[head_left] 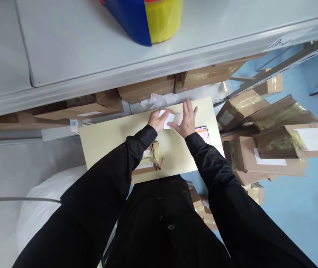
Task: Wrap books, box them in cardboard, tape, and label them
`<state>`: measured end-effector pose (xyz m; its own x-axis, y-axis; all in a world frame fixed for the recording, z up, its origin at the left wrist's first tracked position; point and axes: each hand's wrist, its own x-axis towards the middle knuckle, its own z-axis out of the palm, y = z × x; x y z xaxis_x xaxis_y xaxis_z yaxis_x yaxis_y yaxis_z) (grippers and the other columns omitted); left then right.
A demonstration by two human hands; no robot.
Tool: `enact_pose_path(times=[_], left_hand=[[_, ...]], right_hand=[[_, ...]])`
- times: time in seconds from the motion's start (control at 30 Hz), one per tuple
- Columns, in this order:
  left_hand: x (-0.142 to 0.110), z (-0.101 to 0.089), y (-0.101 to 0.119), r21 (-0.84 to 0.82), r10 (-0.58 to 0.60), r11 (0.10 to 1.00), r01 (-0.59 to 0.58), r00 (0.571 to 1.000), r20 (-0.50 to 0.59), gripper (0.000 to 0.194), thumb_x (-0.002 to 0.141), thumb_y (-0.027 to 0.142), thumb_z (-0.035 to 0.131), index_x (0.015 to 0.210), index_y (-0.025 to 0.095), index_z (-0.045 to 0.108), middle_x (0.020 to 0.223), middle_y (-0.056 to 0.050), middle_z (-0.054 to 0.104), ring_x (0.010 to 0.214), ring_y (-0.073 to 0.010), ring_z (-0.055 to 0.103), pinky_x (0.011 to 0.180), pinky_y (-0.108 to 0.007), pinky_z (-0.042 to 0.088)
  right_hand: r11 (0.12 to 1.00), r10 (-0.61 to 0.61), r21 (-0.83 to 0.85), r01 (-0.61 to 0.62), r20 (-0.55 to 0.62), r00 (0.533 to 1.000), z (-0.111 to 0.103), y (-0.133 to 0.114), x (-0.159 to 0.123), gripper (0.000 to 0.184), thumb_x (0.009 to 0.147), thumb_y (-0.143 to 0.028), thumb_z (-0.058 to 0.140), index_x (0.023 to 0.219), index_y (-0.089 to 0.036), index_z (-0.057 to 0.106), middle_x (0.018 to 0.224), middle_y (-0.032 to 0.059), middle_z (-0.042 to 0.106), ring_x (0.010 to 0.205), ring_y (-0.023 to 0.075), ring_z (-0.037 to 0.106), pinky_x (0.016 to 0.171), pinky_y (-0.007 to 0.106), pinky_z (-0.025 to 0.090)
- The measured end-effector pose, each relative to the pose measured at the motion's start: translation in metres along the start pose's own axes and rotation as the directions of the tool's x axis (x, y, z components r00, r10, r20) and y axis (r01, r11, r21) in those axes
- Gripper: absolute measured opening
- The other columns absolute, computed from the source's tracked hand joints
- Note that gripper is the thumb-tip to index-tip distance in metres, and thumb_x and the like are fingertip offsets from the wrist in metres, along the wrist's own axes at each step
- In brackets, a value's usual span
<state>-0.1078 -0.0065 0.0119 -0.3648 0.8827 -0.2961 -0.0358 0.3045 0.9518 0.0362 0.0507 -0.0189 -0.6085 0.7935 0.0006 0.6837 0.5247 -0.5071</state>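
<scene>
A small white paper (178, 119) with a crease lies between my hands above the cream board (114, 132). My left hand (158, 120) pinches its left end between thumb and fingers. At the paper's right side is my right hand (186, 120), its fingers stretched upward and its thumb reaching out to the paper's lower edge. Under my left forearm sits a small taped cardboard box (154, 154) with a white label, partly hidden by the sleeve. Beside my right wrist lies a phone (203, 133) with a lit screen, partly covered.
A grey shelf (86, 44) crosses overhead, bearing a blue and yellow object (159, 22). Cardboard boxes (147, 89) line the space beneath it, near crumpled white paper (159, 101). Several taped boxes (273, 156) are piled at right on the blue floor. A white plastic bag (44, 197) stands at left.
</scene>
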Motion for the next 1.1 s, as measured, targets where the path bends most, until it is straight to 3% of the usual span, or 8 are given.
enact_pose_path(times=[0.2,0.3,0.4,0.6,0.7,0.83,0.97,1.1], left_hand=[[0.002,-0.041,0.014,0.559,0.2,0.818,-0.137,0.979,-0.052,0.031,0.08,0.03,0.056,0.107,0.016,0.066,0.108,-0.011,0.068,0.101,-0.0254,0.061,0.093,-0.041,0.044],[-0.003,-0.037,0.032,0.788,0.318,0.527,-0.317,0.934,0.163,0.046,0.076,0.03,0.064,0.121,0.023,0.059,0.129,-0.01,0.057,0.127,-0.03,0.042,0.111,-0.051,0.016],[-0.002,-0.018,0.036,0.787,0.251,0.397,-0.472,0.881,0.402,0.025,0.082,0.032,0.058,0.104,0.028,0.068,0.109,-0.005,0.068,0.118,-0.0283,0.05,0.111,-0.056,0.002],[0.021,-0.015,0.018,0.793,0.149,0.466,-0.393,0.918,0.368,0.025,0.084,0.026,0.053,0.064,0.025,0.069,0.074,-0.005,0.07,0.088,-0.025,0.062,0.105,-0.053,0.013],[0.031,-0.026,0.016,0.817,0.17,0.435,-0.377,0.926,0.337,0.026,0.086,0.029,0.05,0.068,0.025,0.068,0.073,-0.005,0.069,0.083,-0.0239,0.063,0.1,-0.051,0.021],[0.036,-0.035,0.023,0.844,0.158,0.361,-0.395,0.919,0.363,0.023,0.088,0.033,0.047,0.081,0.024,0.068,0.077,-0.007,0.069,0.083,-0.0243,0.063,0.094,-0.046,0.03],[0.035,-0.051,0.029,0.898,0.109,0.319,-0.305,0.952,0.284,0.024,0.088,0.035,0.047,0.094,0.023,0.067,0.092,-0.01,0.069,0.089,-0.0287,0.063,0.084,-0.044,0.037],[0.032,-0.073,0.031,0.903,0.141,0.396,-0.166,0.983,0.119,0.024,0.088,0.038,0.048,0.092,0.023,0.067,0.095,-0.01,0.069,0.089,-0.0277,0.063,0.08,-0.039,0.04]], right_hand=[[0.983,-0.07,0.181,0.024,0.25,0.966,-0.012,0.02,0.009,0.028,0.09,-0.031,0.042,0.102,-0.02,0.065,0.105,0.0105,0.068,0.098,0.0271,0.06,0.102,0.064,0.02],[0.986,-0.133,0.126,0.106,0.227,0.965,-0.015,0.02,0.011,0.025,0.09,-0.029,0.045,0.094,-0.02,0.067,0.1,0.0099,0.069,0.098,0.0269,0.059,0.104,0.061,0.018],[0.982,-0.185,0.079,0.172,0.206,0.961,-0.017,0.015,0.013,0.023,0.09,-0.031,0.047,0.091,-0.022,0.069,0.096,0.008,0.07,0.097,0.0258,0.058,0.106,0.06,0.014],[0.978,-0.196,0.102,0.179,0.191,0.962,-0.019,0.017,0.02,0.023,0.09,-0.035,0.049,0.086,-0.022,0.068,0.093,0.0047,0.072,0.096,0.0236,0.06,0.107,0.059,0.011],[0.974,-0.19,0.161,0.159,0.202,0.961,-0.022,0.023,0.024,0.023,0.087,-0.037,0.055,0.103,-0.024,0.064,0.096,0.0033,0.071,0.09,0.0209,0.063,0.106,0.055,0.019],[0.977,-0.149,0.189,0.095,0.294,0.944,-0.026,0.028,0.032,0.067,0.071,-0.033,0.072,0.13,-0.021,0.044,0.091,0.003,0.069,0.077,0.0193,0.064,0.096,0.045,0.036],[0.984,-0.122,0.17,0.058,0.397,0.91,-0.024,0.04,0.042,0.064,0.07,-0.018,0.069,0.129,-0.021,0.045,0.085,0.0019,0.069,0.072,0.0172,0.062,0.079,0.032,0.045],[1.0,-0.022,0.009,0.02,0.369,0.929,-0.02,0.045,0.047,0.058,0.073,-0.016,0.067,0.128,-0.019,0.047,0.095,0.0072,0.069,0.089,0.022,0.063,0.095,0.048,0.038]])
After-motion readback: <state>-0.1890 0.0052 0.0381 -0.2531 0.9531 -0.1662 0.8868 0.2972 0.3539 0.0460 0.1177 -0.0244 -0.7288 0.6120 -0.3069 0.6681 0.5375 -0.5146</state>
